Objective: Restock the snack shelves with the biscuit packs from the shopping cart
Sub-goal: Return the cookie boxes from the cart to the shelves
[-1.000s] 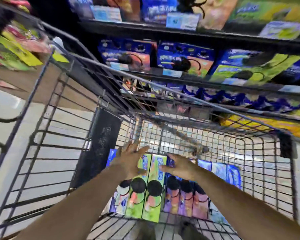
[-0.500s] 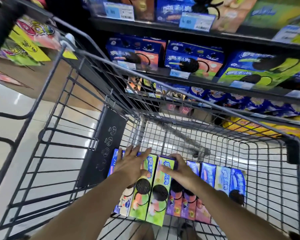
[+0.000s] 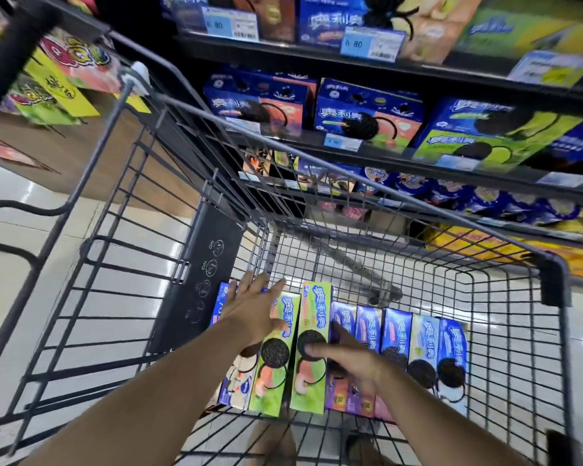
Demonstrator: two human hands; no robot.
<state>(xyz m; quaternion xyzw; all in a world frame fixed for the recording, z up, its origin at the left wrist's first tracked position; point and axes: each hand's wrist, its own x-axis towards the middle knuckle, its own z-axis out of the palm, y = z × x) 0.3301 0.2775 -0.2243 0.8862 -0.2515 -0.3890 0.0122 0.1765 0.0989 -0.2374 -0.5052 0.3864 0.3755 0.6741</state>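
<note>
Shopping cart [image 3: 554, 277]: wire basket, dark grey, seen from above at its handle end. Biscuit packs [image 3: 396, 331] lie in 1 row on the cart's floor, faces up, side by side and touching.

Left hand [image 3: 249, 309]: fingers straight and spread apart, palm down. It rests flat on the blue pack [image 3: 231, 388] at the row's left end, against the cart's left wall, and on the green pack [image 3: 273, 391] just beside it. No grasp.

Right hand [image 3: 357, 361]: clamped on the raised green pack [image 3: 312, 311], 3rd in the row. The thumb lies across the cookie on its face and the fingers run down its right edge, between it and the purple pack [image 3: 342, 319]. This pack's far end sits higher than its neighbours.

A black panel [image 3: 204, 274] with round icons hangs on the cart's left wall. Snack shelves [image 3: 401, 159] stand past the cart's far right side, stocked with blue biscuit boxes [image 3: 367, 112] and fitted with price tags [image 3: 371, 43]. Pale glossy floor [image 3: 11, 183] lies left of the cart.
</note>
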